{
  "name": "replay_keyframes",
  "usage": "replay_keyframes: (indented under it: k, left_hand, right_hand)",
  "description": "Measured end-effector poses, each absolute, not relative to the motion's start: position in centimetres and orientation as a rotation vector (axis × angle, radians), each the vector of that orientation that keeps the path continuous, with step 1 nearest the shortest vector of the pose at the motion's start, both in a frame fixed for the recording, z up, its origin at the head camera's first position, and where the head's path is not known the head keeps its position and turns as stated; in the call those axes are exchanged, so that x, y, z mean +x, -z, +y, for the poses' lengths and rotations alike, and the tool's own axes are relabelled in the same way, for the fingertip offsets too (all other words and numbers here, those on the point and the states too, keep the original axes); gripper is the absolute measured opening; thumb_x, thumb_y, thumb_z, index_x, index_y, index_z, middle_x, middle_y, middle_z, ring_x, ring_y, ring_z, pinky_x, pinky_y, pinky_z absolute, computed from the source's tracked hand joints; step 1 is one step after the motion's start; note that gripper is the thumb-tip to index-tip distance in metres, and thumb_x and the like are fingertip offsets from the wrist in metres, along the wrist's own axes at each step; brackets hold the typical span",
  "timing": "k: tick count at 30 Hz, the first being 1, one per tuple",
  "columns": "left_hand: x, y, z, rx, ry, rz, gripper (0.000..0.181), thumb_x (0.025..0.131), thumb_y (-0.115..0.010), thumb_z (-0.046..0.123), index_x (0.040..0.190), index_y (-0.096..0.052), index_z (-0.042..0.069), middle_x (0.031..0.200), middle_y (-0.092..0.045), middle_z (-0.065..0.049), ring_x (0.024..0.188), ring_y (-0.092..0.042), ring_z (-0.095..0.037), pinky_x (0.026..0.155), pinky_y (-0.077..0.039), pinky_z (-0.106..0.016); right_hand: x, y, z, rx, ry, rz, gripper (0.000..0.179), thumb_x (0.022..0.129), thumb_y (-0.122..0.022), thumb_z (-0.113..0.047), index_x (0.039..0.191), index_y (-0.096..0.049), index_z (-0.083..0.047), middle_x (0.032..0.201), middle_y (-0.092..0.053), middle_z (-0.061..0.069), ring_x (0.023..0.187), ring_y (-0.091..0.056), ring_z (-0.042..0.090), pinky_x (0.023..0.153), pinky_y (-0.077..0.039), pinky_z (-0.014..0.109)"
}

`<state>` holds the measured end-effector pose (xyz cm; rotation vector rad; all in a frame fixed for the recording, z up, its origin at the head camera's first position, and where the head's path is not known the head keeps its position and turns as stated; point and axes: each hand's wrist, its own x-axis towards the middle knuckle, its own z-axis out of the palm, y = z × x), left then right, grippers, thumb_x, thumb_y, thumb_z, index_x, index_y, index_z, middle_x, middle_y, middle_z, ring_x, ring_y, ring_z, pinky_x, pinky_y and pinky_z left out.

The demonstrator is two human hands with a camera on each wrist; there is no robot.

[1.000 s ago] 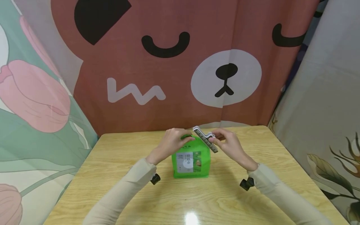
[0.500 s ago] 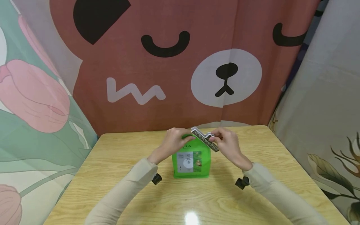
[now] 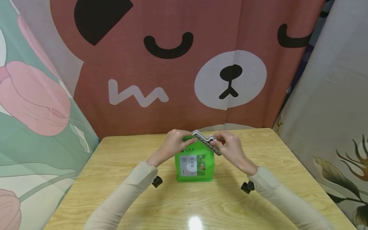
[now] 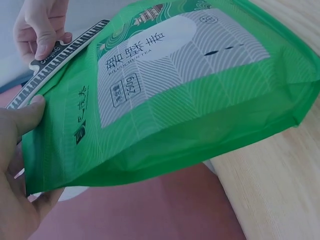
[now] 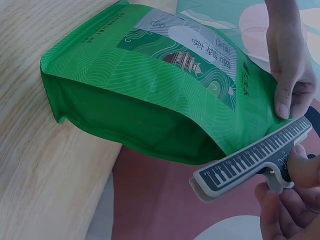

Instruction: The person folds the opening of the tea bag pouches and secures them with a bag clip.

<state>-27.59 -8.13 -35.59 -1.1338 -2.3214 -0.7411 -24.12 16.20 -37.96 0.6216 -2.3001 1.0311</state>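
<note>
A green foil tea bag (image 3: 195, 167) with a grey label stands upright on the wooden table. At its top left corner, my left hand (image 3: 174, 143) pinches the bag's top edge between thumb and fingers. My right hand (image 3: 231, 146) holds a long bag clip (image 5: 250, 159) by its handles; the bar carries a piano-key pattern. Seen from the head, that clip slants down to the right across the bag's top right corner. In the left wrist view its bar lies along the top edge, with its far end close to my left thumb (image 4: 31, 112).
The light wood table (image 3: 129, 198) reaches back to a brown curtain (image 3: 172, 118) with a bear print. Floral curtains hang at the left (image 3: 37, 95) and right (image 3: 325, 105). A small black wrist camera (image 3: 157, 181) shows below the left sleeve.
My right hand has moved a little to the left with the clip, whose upper end is now nearer my left fingers. The left hand keeps hold of the bag's top, and the bag stays in place.
</note>
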Motion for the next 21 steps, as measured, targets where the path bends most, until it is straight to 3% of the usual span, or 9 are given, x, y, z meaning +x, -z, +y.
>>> replay_keyframes:
  k: [4, 10, 21]
  left_hand:
    - [-27.6, 35.7, -8.5, -1.117, 0.778, -2.331, 0.020, 0.087, -0.078, 0.025, 0.101, -0.079, 0.011, 0.092, -0.075, 0.001, 0.066, -0.060, -0.001, 0.062, -0.048, -0.023]
    - [-27.6, 35.7, -9.2, -1.100, 0.794, -2.306, 0.018, 0.086, -0.080, 0.024, 0.100, -0.080, 0.012, 0.093, -0.075, 0.002, 0.076, -0.067, -0.004, 0.067, -0.052, -0.024]
    - [-27.5, 35.7, -9.7, -1.096, 0.797, -2.310, 0.014, 0.089, -0.077, 0.023, 0.096, -0.079, 0.011, 0.092, -0.075, 0.001, 0.076, -0.067, -0.006, 0.069, -0.054, -0.026]
  right_hand:
    - [-24.0, 37.8, 16.6, 0.666, -1.084, -2.340, 0.018, 0.085, -0.079, -0.010, 0.101, -0.071, -0.007, 0.089, -0.069, 0.002, 0.070, -0.063, 0.012, 0.058, -0.052, 0.028]
    - [-24.0, 37.7, 17.1, 0.709, -1.124, -2.367, 0.022, 0.087, -0.078, -0.012, 0.106, -0.072, -0.004, 0.094, -0.069, 0.003, 0.074, -0.065, 0.013, 0.062, -0.055, 0.035]
    - [-24.1, 37.7, 17.1, 0.719, -1.105, -2.350, 0.024, 0.085, -0.078, -0.010, 0.107, -0.073, 0.000, 0.092, -0.071, 0.007, 0.074, -0.067, 0.017, 0.065, -0.056, 0.038]
